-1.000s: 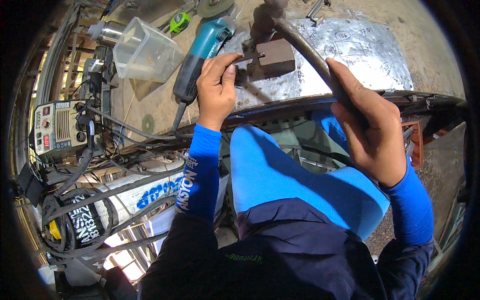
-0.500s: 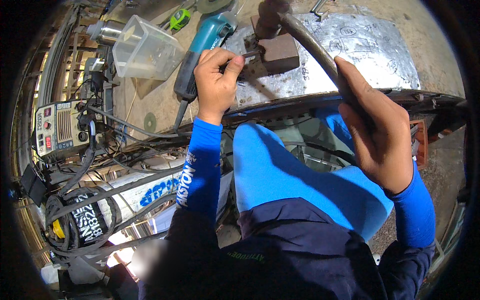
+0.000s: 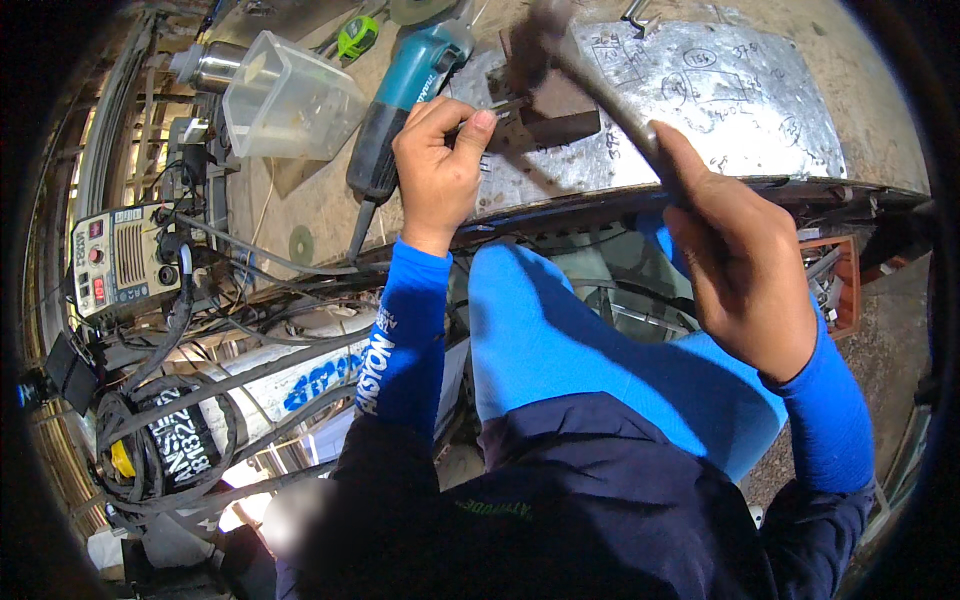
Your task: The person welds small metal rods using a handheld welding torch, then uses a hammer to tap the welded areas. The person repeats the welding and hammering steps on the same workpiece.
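While the left hand (image 3: pixel 437 170) pinches a thin dark metal rod (image 3: pixel 508 104) between thumb and fingers, the right hand (image 3: pixel 745 245) is wrapped around the handle of a big brown-grey metal hammer (image 3: pixel 605 95). The two hands are well apart, the left one near the upper middle of the frame and the right one right of the middle.

The rod is at the upper middle, and its far end points at a brown box-shaped block (image 3: pixel 560 128). The hammer's head is at the top middle, over the back part of the block. It is blurry, so I cannot tell if it touches the block. The block sits on a shiny silver metal sheet (image 3: pixel 740 140) with black pen marks, and the sheet lies on a tan work table (image 3: pixel 880 130) across the top of the frame.

Just left of the left hand lies a teal and black power grinder (image 3: pixel 410 110). In the upper left are a see-through plastic tub (image 3: pixel 295 105) and a bright green tape measure (image 3: pixel 357 37). A cream and black machine (image 3: pixel 125 258) with knobs is at the left edge, above a loop of thick black cable (image 3: pixel 232 425). An orange tray (image 3: pixel 852 290) with metal bits is at the right.
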{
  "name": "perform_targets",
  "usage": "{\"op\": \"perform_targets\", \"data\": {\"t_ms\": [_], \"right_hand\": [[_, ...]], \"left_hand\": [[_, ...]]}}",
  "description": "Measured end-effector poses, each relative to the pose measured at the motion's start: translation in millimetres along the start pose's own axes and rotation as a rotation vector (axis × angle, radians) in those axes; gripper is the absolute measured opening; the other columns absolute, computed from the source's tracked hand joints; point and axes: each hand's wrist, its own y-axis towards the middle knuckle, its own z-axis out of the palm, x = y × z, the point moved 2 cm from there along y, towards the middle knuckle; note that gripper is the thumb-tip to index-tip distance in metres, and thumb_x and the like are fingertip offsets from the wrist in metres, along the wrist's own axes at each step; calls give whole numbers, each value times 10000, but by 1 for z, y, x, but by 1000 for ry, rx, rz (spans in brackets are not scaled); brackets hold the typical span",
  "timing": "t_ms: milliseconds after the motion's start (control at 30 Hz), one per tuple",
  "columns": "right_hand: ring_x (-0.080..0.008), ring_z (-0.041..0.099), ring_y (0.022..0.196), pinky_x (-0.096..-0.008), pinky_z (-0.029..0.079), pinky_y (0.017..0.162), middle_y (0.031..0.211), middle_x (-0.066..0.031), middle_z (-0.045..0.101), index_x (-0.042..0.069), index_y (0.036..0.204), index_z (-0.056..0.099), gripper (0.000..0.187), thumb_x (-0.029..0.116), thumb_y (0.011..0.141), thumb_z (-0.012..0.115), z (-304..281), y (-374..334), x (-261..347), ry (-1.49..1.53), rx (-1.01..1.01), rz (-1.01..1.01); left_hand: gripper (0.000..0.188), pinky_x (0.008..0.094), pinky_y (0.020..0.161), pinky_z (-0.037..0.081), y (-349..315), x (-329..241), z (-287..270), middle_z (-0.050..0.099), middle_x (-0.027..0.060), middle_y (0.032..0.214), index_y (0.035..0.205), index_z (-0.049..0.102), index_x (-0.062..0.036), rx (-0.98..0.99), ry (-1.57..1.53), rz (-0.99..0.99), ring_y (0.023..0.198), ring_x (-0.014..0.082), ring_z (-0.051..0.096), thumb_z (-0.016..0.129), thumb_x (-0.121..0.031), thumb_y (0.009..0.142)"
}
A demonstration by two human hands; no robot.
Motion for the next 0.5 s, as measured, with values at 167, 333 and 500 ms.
{"op": "perform_targets", "data": {"t_ms": [167,333,500], "right_hand": [[-262,637,783,-317,519,793,894,-214,638,-12,1547,572,630,-112,931,658,-3,2,4,5,-14,26],[-274,642,787,-319,522,801,919,-226,662,1,1559,562,646,-115,929,653,-2,2,4,-10,67,41],[-288,658,815,-322,524,807,942,-234,676,14,1570,555,659,-117,931,646,-5,1,12,-30,-45,-15]], "left_hand": [[268,345,808,460,-2,0,2,644,80,816,870,682,28,-5,-28,-54,840,213,575,757,-185,1014],[268,386,778,457,-2,1,6,662,98,784,819,686,-12,-68,-36,11,797,280,574,807,-208,957],[236,390,828,460,-6,6,10,687,92,846,863,707,-21,-87,-69,59,870,283,579,809,-212,955]]}}
